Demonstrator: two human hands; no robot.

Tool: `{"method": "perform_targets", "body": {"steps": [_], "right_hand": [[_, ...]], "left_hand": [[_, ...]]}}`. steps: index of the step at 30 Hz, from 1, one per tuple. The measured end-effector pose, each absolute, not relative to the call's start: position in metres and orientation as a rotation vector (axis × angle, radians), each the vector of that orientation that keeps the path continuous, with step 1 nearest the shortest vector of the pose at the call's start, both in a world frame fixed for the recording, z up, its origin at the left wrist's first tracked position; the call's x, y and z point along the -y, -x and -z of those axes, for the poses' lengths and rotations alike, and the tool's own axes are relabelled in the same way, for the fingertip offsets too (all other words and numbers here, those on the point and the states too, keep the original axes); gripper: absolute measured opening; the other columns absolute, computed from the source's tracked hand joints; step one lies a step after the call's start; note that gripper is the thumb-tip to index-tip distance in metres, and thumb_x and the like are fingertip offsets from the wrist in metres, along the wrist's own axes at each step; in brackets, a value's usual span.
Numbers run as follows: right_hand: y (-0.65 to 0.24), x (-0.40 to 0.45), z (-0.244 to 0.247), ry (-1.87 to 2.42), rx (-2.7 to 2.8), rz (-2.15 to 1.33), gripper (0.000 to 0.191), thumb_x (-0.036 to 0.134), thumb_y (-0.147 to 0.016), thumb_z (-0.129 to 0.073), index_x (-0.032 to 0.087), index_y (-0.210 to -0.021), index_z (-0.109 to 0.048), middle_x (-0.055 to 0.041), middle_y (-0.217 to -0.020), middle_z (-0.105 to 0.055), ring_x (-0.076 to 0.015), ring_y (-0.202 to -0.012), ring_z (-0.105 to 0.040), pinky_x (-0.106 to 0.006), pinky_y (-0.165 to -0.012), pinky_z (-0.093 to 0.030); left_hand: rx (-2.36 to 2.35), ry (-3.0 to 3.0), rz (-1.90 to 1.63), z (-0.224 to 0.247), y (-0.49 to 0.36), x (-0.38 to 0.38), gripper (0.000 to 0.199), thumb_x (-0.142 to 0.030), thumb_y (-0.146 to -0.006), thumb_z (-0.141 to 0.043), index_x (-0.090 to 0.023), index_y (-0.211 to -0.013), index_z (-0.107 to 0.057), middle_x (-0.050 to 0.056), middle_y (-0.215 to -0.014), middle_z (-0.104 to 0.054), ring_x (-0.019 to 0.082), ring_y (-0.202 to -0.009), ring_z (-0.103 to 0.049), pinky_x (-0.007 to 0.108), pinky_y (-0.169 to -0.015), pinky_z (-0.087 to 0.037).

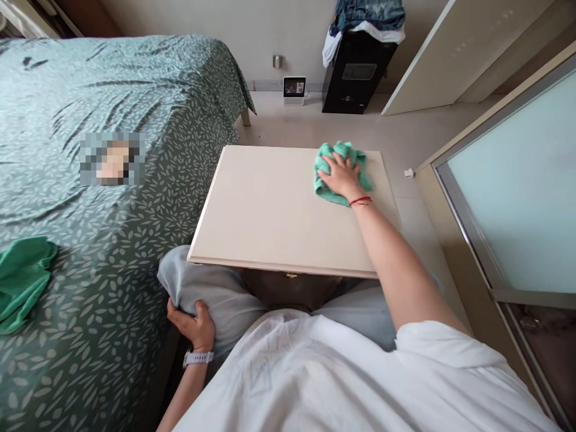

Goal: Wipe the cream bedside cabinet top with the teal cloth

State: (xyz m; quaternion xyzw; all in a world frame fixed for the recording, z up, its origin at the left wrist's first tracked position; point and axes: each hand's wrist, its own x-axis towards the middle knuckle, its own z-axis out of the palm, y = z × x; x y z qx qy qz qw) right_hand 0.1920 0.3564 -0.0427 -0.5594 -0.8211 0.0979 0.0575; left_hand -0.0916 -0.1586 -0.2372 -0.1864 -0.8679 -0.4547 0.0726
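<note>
The right hand [341, 175] lies flat on a crumpled teal cloth [342, 174], fingers spread wide and pressing it down onto the far right corner of a cream bedside cabinet top [270, 210]. A thin red string [360, 201] circles that wrist, and the bare arm stretches out from a white T-shirt sleeve [445, 348]. The left hand [191, 324] hangs low beside the cabinet, its fingers curled around the person's own knee in pale grey trousers [211, 294], with a white watch [197, 358] on the wrist. Just to the left stands a bed under a green leaf-patterned cover [135, 84], and a second green cloth [22, 279] lies bunched near its edge, well apart from the cabinet. Against the far wall stands a black computer tower [355, 75] with jeans and a white garment piled on top, and beside it on the floor a small white screen device [294, 90]. A frosted glass panel [517, 192] runs along the right.
</note>
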Motion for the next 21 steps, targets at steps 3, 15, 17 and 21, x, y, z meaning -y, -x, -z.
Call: {"method": "perform_targets", "body": {"steps": [3,15,17,21], "right_hand": [[-0.242,-0.352,0.052,1.991,2.247,-0.192,0.069,0.044,-0.123,-0.043,0.023,-0.187,-0.056,-0.0279,-0.197,-0.043,-0.0548,-0.18,-0.04,-0.093,-0.134,-0.04],[-0.193,-0.313,0.07,2.1,1.888,-0.174,0.067,0.041,-0.115,-0.051,0.013,-0.174,-0.067,-0.0396,-0.193,-0.045,-0.0654,-0.178,-0.038,-0.109,-0.122,-0.034],[-0.159,-0.303,0.066,2.007,1.959,-0.234,0.07,0.04,-0.114,-0.052,0.012,-0.176,-0.066,-0.0399,-0.194,-0.044,-0.0664,-0.179,-0.037,-0.111,-0.123,-0.03],[-0.08,-0.276,0.059,1.767,2.135,-0.391,0.072,0.042,-0.114,-0.057,0.014,-0.18,-0.065,-0.0337,-0.196,-0.047,-0.0671,-0.181,-0.033,-0.112,-0.127,-0.023]], "left_hand": [[2.607,0.588,1.352,0.237,0.093,0.158,0.106,-0.059,-0.083,-0.071,-0.003,-0.17,-0.046,0.039,-0.173,-0.051,0.051,-0.172,-0.045,0.072,-0.148,-0.033],[2.61,0.658,1.343,0.239,0.094,0.155,0.106,-0.058,-0.085,-0.07,0.0,-0.171,-0.044,0.041,-0.173,-0.048,0.053,-0.171,-0.043,0.075,-0.147,-0.031],[2.625,0.664,1.334,0.239,0.093,0.155,0.106,-0.057,-0.087,-0.069,0.002,-0.171,-0.043,0.042,-0.172,-0.047,0.054,-0.17,-0.044,0.075,-0.147,-0.031],[2.646,0.671,1.32,0.239,0.091,0.156,0.102,-0.056,-0.09,-0.069,-0.002,-0.171,-0.041,0.04,-0.171,-0.048,0.053,-0.17,-0.043,0.073,-0.147,-0.033]]}}
